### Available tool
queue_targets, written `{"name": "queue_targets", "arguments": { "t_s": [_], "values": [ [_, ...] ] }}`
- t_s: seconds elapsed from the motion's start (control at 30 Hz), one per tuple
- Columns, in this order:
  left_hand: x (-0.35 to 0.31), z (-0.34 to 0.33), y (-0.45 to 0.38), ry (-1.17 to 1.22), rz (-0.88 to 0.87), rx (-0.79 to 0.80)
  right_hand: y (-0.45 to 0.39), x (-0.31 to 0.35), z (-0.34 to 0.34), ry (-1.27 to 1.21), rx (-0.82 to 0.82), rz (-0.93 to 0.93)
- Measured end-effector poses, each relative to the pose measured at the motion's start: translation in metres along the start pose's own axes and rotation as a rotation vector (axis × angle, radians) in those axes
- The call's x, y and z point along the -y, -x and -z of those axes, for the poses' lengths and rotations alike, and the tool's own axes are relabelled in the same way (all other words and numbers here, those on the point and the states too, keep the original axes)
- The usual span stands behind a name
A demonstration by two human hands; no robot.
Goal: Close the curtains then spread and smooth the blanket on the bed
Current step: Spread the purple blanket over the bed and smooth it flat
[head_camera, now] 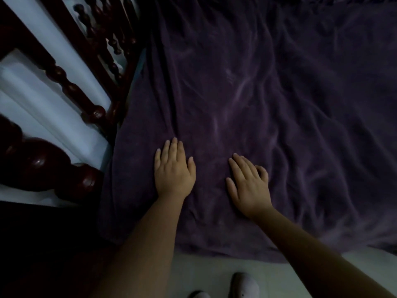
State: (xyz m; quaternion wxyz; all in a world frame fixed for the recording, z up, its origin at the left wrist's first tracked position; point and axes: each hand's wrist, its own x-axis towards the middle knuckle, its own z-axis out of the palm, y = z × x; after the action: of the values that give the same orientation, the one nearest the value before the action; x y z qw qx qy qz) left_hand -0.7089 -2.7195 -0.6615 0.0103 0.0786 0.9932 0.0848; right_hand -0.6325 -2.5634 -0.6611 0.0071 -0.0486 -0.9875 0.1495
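Purple plush cloth fills nearly everything I see: the blanket (247, 93) lies spread across the bed, its near edge hanging down toward the pale floor (206, 274) where my feet stand. My left hand (174, 168) lies flat on it, palm down, fingers straight and close together, gripping nothing. My right hand (249, 186) rests just beside it, also palm down and mostly flat, though its outer fingers look slightly bent into the pile; I hold no fold. To my left stands the dark turned-wood bed frame (71, 87), close against the blanket's side edge. The room is dim, so I judge the curtains are drawn, though none is in view. That puts me in the smoothing step. Ripples and creases run across the cloth ahead and off to the right, well apart from my palms. Next I would press lightly and sweep both hands outward and away, pushing those wrinkles toward the far edges without dragging the whole blanket off line.
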Motion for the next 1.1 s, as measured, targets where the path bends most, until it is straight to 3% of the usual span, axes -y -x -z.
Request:
{"name": "queue_targets", "arguments": {
  "t_s": [0.3, 0.47, 0.57, 0.73, 1.0, 1.1],
  "values": [
    [0.002, -0.002, 0.000, 0.012, -0.010, -0.036, 0.001, -0.002, -0.003, -0.074, 0.005, 0.009],
    [-0.009, 0.013, -0.002, -0.097, -0.008, 0.101, -0.005, -0.019, 0.006, -0.219, 0.056, 0.013],
    [-0.024, 0.025, 0.002, -0.183, -0.067, 0.147, -0.005, -0.043, 0.020, -0.185, 0.017, 0.000],
    [-0.087, 0.025, 0.008, -0.113, -0.199, 0.073, 0.001, -0.138, 0.047, -0.047, 0.115, -0.148],
    [-0.276, -0.024, 0.017, -0.185, -0.277, 0.409, 0.039, -0.350, 0.106, 0.137, 0.237, -0.427],
    [-0.341, -0.040, 0.019, -0.189, -0.275, 0.463, 0.063, -0.422, 0.124, 0.158, 0.321, -0.528]
  ]
}}
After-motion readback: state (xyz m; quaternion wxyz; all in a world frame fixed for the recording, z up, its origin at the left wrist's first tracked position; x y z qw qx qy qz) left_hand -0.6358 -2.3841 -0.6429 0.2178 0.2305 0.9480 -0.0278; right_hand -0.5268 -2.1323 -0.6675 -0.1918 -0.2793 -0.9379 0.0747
